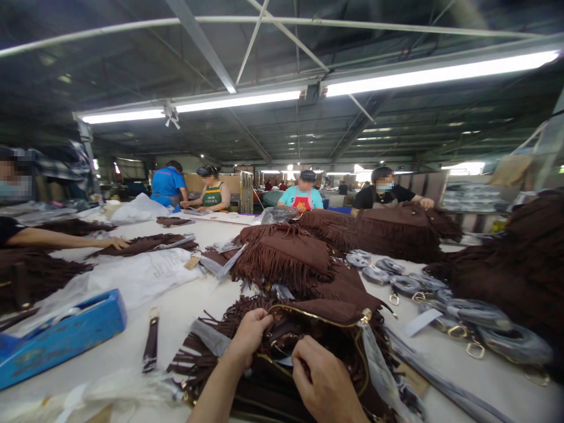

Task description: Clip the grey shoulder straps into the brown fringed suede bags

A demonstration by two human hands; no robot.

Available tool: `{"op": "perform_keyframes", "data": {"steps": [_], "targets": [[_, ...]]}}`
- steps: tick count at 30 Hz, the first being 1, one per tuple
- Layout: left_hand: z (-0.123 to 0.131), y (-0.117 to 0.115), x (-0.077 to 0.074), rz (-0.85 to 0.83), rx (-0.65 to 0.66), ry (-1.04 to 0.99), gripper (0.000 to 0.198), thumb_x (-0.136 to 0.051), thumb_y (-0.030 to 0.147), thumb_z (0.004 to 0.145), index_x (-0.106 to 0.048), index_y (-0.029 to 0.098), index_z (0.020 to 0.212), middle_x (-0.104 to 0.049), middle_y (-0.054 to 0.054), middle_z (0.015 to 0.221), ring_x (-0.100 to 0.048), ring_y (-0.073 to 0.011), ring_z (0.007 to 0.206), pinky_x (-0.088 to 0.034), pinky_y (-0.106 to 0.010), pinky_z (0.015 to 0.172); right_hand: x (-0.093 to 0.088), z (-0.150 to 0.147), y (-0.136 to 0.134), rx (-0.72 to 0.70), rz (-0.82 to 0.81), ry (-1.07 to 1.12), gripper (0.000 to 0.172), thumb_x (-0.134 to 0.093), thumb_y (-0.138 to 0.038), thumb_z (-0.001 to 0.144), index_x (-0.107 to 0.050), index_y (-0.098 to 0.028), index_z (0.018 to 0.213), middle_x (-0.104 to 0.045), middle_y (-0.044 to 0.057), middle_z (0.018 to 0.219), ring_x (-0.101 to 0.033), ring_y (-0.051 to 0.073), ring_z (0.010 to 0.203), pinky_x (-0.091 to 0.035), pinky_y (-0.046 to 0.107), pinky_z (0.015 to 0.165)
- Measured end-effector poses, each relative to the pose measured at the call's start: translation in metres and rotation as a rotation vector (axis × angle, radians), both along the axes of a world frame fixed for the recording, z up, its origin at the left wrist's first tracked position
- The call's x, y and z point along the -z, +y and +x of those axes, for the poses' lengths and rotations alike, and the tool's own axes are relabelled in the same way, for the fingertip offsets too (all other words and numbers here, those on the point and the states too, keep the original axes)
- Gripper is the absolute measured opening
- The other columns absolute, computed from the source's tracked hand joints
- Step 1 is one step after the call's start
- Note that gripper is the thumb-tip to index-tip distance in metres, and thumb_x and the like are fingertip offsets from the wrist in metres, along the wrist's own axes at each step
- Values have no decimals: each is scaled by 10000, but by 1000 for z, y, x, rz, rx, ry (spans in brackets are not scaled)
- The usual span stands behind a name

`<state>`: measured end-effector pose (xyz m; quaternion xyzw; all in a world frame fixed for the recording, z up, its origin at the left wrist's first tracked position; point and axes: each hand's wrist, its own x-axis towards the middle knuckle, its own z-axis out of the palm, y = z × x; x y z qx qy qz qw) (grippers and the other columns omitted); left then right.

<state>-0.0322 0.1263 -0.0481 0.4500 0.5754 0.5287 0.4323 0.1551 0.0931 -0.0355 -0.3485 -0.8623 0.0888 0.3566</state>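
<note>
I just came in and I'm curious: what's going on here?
The person's left hand pinches the rim of an open brown bag, while the right hand is at its mouth; whether it holds anything is unclear. More bags are heaped beyond it. A tape dispenser sits to the left, and coiled straps lie to the right. Other people are nearby.

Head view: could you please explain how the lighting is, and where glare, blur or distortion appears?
Head view: the tube lights glare white beneath a dark roof; head view: the inside of the open brown bag falls into shadow; head view: the white bundle at lower left looks soft; head view: the overhead pipe bows, probably from the wide lens.
</note>
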Motion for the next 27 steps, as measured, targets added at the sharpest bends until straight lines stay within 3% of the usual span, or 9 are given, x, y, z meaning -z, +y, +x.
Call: {"op": "perform_keyframes", "data": {"steps": [7,12,18,24,27], "targets": [[1,2,1,16,-18,41,312,-614,472,634,-443,213,598,-399,82,517,-365,-108,521,-286,-231,516,11,-7,4,69,38,-65,197,-409,-88,861,-508,-216,749,-594,12,765,-603,163,669,-329,272,598],[2,3,1,20,-52,106,264,-596,381,671,-419,216,564,-345,91,499,-351,-108,520,-278,-230,521,5,-17,2,-54,-27,76,234,-382,-102,910,-533,-214,772,-602,22,800,-603,169,734,-382,253,653],[5,-1,-3,32,-91,197,154,-523,278,694,-448,210,577,-403,68,549,-401,-126,562,-313,-240,559,5,-26,2,-86,-160,244,114,-497,-112,862,-526,-222,853,-612,-23,738,-602,157,686,-421,222,643],[9,-2,-12,47,-133,323,163,-495,267,699,-429,223,557,-452,49,568,-485,-156,618,-365,-250,605,11,-31,9,-65,-103,277,63,-545,-197,903,-573,-231,858,-620,-15,777,-610,162,709,-440,226,659],[16,-8,-21,79,-100,391,153,-473,298,687,-429,232,555,-489,29,579,-523,-181,654,-390,-266,638,16,-35,8,31,-34,269,122,-546,-135,859,-610,-236,834,-615,6,834,-629,173,768,-459,238,711]]}}
